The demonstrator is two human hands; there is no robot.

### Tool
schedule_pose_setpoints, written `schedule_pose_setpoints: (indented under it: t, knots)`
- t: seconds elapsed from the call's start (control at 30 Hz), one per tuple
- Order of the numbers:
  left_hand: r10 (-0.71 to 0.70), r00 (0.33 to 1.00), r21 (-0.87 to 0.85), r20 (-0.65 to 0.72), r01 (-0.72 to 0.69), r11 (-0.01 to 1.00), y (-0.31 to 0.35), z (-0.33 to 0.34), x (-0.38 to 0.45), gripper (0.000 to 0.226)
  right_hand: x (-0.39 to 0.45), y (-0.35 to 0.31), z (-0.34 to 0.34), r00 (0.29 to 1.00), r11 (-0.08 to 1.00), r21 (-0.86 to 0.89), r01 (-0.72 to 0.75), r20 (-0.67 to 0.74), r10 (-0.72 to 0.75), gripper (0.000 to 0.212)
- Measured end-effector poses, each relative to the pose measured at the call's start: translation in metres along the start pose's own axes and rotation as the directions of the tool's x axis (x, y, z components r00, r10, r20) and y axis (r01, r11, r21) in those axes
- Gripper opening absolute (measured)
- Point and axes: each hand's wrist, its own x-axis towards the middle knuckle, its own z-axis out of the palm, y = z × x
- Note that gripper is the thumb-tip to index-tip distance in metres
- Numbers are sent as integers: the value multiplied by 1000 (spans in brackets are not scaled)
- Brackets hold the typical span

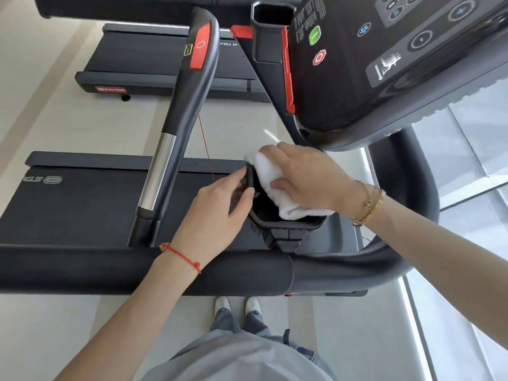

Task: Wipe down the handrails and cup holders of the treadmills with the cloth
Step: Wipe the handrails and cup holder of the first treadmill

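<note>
At the left, the running belt [82,204] of the near treadmill lies flat, and a second treadmill deck [154,64] lies beyond it across the pale floor [41,111]. A black handrail [178,125] with a chrome section and a red panel extends over the belt. The thick front handrail [123,268] runs along the near edge of the treadmill.

The left hand [217,213], with a red cord at the wrist, grips the left rim of the black cup holder [277,224]: thumb on the inner side of the rim, fingers curled around the outer side.

The cup holder sits below the console [398,59], just beyond the front handrail. The white cloth [275,182] is bunched inside it, against its far and right walls.

The right hand [308,174], with gold bracelets at the wrist, presses down on the cloth, fingers bent over it and thumb tucked against its near fold. A second cup holder [270,31] is mounted at the console's left edge.
</note>
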Motion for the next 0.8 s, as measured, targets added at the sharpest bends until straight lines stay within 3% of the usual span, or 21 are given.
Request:
schedule_pose_setpoints:
  t: [0.13,0.3,0.37,0.47,0.57,0.67,0.73,0.8]
  knots:
    - [0,1000,-1,-5,0,1000,2,-1,0,37,-28,5,1,973,951,211,-228,10,231,56]
    - [-1,1000,1,-14,1,1000,2,-1,1,37,-57,-10,8,827,688,486,-538,150,541,64]
    - [2,1000,0,-12,-2,1000,2,-1,1,38,-70,-13,8,788,605,538,-587,207,580,60]
    - [5,1000,1,-2,-5,1000,0,-1,1,40,-93,-19,1,783,513,647,-564,222,581,59]
    - [-1,1000,13,11,1,1000,-1,-2,1,44,-112,-34,-3,827,552,667,-500,179,534,64]
    - [-6,1000,-6,19,6,1000,-2,-2,0,44,-118,-47,-8,906,708,603,-367,60,419,59]
    - [-9,1000,-21,22,10,1000,-2,-2,-1,43,-115,-52,-13,964,865,459,-204,-60,260,55]
    - [-9,1000,-26,23,10,1000,-1,-2,0,40,-105,-54,-14,995,939,341,-53,-60,78,52]
